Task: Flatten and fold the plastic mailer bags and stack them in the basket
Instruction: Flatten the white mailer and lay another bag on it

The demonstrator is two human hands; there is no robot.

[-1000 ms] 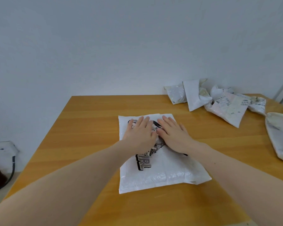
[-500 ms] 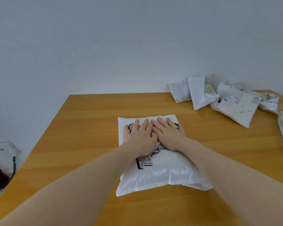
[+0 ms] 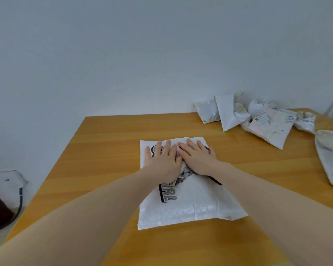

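I press my left hand [image 3: 162, 164] and right hand [image 3: 197, 160], fingers spread flat, on one white mailer bag [image 3: 188, 200] mid-bench [image 3: 104, 150]. It is unfolded; crumpled bags [image 3: 258, 120] wait far right. No basket visible.

Both hands have slid toward twelve o'clock along the white mailer bag [image 3: 188, 204]: the left hand [image 3: 162, 162] and right hand [image 3: 197, 157] now reach its far edge, fingers spread wider.

left hand [image 3: 162, 162] – bare, no rings | right hand [image 3: 197, 157] – bare | forearms – sleeveless
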